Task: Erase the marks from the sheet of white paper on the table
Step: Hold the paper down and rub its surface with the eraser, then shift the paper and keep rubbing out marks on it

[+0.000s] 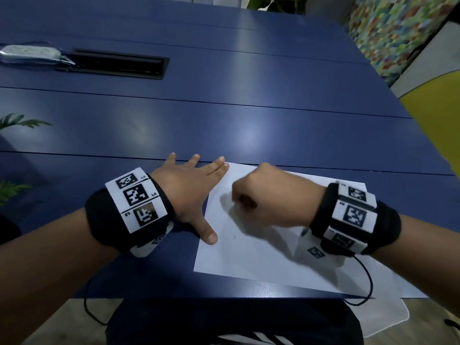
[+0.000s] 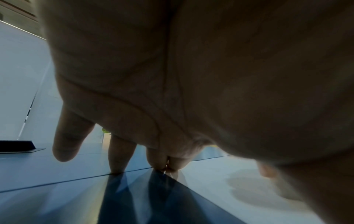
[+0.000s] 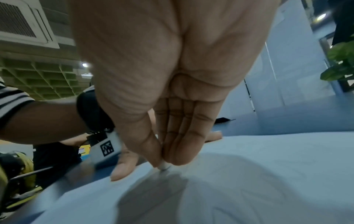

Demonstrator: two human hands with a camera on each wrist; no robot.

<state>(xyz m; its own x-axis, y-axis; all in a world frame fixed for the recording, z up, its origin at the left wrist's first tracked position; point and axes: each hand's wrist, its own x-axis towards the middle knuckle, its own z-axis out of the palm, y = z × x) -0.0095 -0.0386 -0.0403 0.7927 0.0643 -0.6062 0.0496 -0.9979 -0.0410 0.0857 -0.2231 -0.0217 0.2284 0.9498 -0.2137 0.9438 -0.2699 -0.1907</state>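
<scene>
Mostly the head view is filled by a dark blue table (image 1: 249, 115) made of long panels with thin seams, light glaring off its middle. Toward the upper left of the frame sits a black recessed slot (image 1: 119, 64) with a white power strip (image 1: 29, 53) beside it. Green leaves (image 1: 17, 120) poke in at the left edge, and a multicoloured mosaic panel (image 1: 398, 28) fills the upper right corner.

Near the bottom edge lies the sheet of white paper (image 1: 261, 255), one tiny dark mark (image 1: 234, 237) showing on it. The left hand (image 1: 190, 192) is spread flat, thumb and two fingertips pressing the sheet's left side. The right hand (image 1: 271, 197) is clenched over the paper, pinching a small white eraser (image 3: 163, 166) whose tip touches the sheet.

Both wristbands carry square black-and-white codes (small labels beside them read "L4" and "L5" on the left one).
</scene>
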